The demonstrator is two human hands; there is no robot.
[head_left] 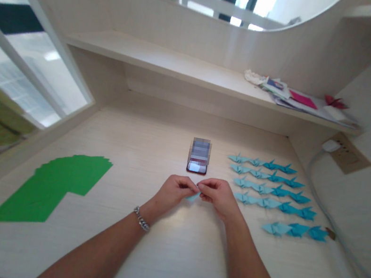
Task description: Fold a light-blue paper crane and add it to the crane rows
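Observation:
Both hands meet over the middle of the desk, fingertips nearly touching. A small piece of light blue folded paper [191, 198] shows beneath and between the fingers, mostly hidden by them. My left hand [176, 188], with a chain bracelet [141, 219] at its wrist, pinches the paper from the left. From the right, my right hand [218, 193] pinches it with thumb and forefinger. Just beyond the hands lies a phone [197, 166] with its screen lit. To the right, blue paper cranes [277, 206] sit in several rows, light blue on the left and deeper blue on the right.
Green paper sheets [52, 182] lie fanned out at the left of the desk [143, 131]. A shelf [170, 62] runs across the back, with papers [302, 100] at its right. A cable [319, 196] hangs from the wall socket [351, 154] along the right edge.

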